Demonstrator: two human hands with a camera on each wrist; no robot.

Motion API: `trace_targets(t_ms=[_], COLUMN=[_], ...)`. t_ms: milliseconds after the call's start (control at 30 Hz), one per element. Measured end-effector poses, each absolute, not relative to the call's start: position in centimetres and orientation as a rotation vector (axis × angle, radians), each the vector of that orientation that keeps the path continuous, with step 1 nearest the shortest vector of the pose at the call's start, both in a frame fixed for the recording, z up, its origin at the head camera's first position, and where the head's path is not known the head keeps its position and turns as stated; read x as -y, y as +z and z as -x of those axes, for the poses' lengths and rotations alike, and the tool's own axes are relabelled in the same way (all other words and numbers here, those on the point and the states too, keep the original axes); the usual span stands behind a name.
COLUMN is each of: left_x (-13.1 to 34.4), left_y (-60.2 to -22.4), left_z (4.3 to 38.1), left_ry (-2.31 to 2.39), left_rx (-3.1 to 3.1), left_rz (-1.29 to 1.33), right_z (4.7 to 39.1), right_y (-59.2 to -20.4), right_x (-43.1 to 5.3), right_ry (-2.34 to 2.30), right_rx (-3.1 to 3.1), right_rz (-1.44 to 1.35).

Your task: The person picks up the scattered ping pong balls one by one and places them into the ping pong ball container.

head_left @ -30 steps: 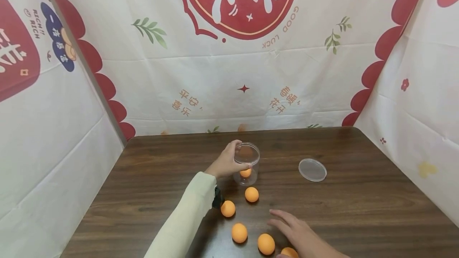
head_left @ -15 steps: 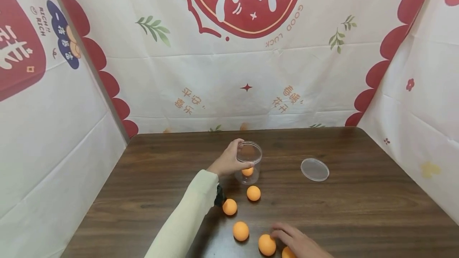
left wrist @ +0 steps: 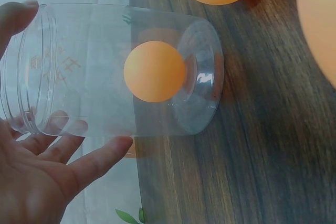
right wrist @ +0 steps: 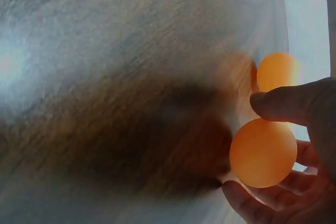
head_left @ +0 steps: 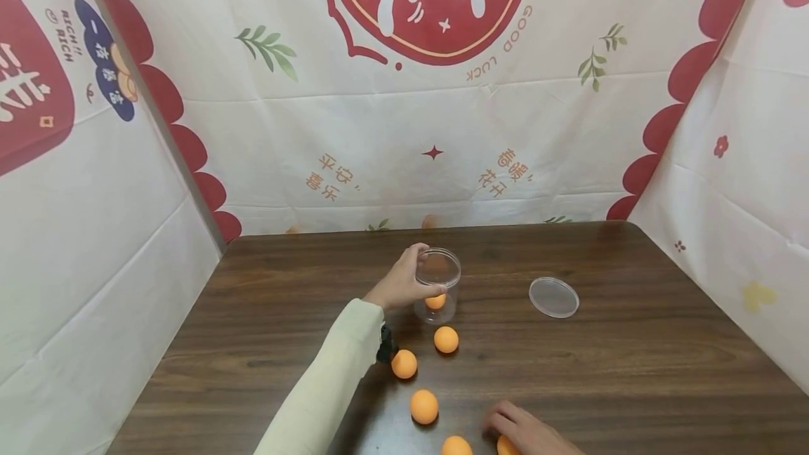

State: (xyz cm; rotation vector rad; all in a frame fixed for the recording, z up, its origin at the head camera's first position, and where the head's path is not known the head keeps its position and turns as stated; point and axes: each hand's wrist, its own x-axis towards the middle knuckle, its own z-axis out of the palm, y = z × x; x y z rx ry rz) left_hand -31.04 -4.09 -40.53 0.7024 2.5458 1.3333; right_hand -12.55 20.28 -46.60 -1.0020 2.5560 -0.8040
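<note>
My left hand (head_left: 407, 281) grips a clear plastic jar (left wrist: 105, 114) near its rim, thumb on one side and fingers on the other. The jar stands upright and uncapped on the table, with one orange ping-pong ball (left wrist: 155, 72) inside near its bottom. At the table's near side, my right hand (head_left: 521, 430) has its thumb and fingers curled round another ping-pong ball (right wrist: 263, 153). Partly behind that thumb, a second ball (right wrist: 276, 71) shows in the right wrist view. Part of the ball under my right hand is hidden in the head view.
A clear round lid (head_left: 554, 298) lies flat to the right of the jar. Loose ping-pong balls rest in front of the jar: one nearest it (head_left: 446, 340), a ball by my left wrist (head_left: 404, 364), a ball further forward (head_left: 424, 407). Printed cloth (head_left: 354, 125) encloses the table.
My right hand has come down and its fingers have curled round a ball. A neighbouring ball has rolled left and toward the near edge. My left hand and the jar stay put.
</note>
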Motion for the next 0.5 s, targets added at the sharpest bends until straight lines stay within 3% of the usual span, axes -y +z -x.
trace_targets(t_ms=[500], left_x=[4.2], left_y=[-40.7], left_z=[31.2], left_ry=[1.345], left_rx=[-2.548], left_rz=[-0.7], right_z=[12.8], right_y=[-45.1], right_x=[-20.0], right_ry=[-0.716], right_rx=[-2.537], right_rz=[0.963])
